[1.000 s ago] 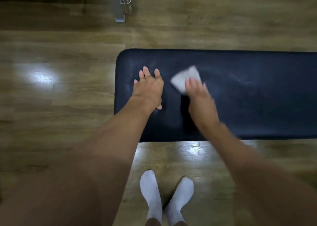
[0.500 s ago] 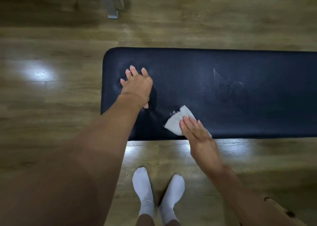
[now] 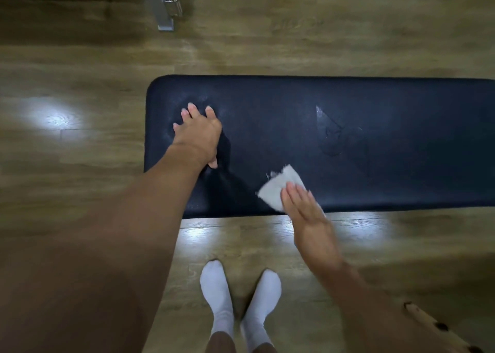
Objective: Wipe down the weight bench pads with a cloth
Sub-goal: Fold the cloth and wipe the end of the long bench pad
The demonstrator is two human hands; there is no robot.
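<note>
Feet: white socks [image 3: 241,299] on the wood floor [image 3: 80,192], just in front of the counter.
Right hand [image 3: 308,213]: flat, fingers together, pressing the cloth [image 3: 278,189] down on the near edge of the counter pad [image 3: 375,111]. No pinch, just palm pressure.
What changed: a second ago the cloth was up near the pad's middle, now it's back at the near edge, so one pull stroke looks done on this strip.
Left hand [image 3: 198,135]: fingers spread, braced flat on the pad's left end, holding nothing.
Pad: long axis runs left-right, right end out of frame; most of it probably isn't wiped yet.
Beyond pad: metal frame leg [image 3: 163,10].
</note>
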